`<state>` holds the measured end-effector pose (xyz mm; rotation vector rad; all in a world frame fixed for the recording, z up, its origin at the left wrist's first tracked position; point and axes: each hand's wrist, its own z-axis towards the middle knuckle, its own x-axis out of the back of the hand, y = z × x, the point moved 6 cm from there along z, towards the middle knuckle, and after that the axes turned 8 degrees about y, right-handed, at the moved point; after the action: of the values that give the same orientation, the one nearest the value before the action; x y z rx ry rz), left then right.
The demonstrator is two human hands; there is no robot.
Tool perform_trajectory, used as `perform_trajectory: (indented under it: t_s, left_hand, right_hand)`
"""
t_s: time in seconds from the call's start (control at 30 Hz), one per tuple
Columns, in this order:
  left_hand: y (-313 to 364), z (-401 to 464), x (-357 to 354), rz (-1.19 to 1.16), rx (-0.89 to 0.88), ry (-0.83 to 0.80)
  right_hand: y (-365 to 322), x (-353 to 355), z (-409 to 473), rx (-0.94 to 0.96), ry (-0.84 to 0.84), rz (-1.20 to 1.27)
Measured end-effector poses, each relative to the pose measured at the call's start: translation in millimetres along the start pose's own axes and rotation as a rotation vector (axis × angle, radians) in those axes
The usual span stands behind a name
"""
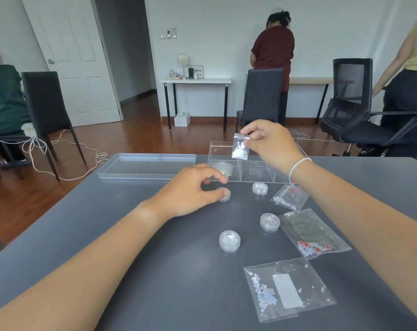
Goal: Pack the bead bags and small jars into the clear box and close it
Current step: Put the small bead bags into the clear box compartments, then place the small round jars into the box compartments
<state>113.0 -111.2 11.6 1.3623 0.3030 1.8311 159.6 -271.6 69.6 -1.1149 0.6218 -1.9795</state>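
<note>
My right hand pinches the top of a small bead bag and holds it hanging above the open clear box at the table's far edge. The box has dividers, and something pale lies in its left compartment. My left hand rests on the table with thumb and fingers around a small clear jar. Three more jars stand free: one near the box, one mid-table, one closer to me. Three bead bags lie to the right.
The box's clear lid lies flat, left of the box, on the dark grey table. Beyond the table stand black chairs, a white side table, cables on the wooden floor, and three people, two of them standing.
</note>
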Motion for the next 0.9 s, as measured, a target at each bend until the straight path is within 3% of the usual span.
perform_trajectory:
  t_s: [0.47, 0.6, 0.73, 0.9]
  left_hand:
    - [-2.6, -0.8, -7.7, -0.007, -0.01, -0.036]
    - [-3.4, -0.2, -9.3, -0.016, -0.008, -0.041]
    - [-4.8, -0.2, -8.9, -0.03, -0.002, -0.04]
    - [-7.1, 0.2, -8.5, -0.023, 0.007, -0.03]
  right_hand:
    - [4.9, -46.3, 10.6, -0.046, -0.107, -0.269]
    - [3.1, -48.4, 12.7, 0.034, -0.13, -0.402]
    - [-1.8, -37.4, 13.8, 0.162, -0.027, -0.526]
    - [-3.1, -9.3, -3.0, 0.226, 0.014, -0.461]
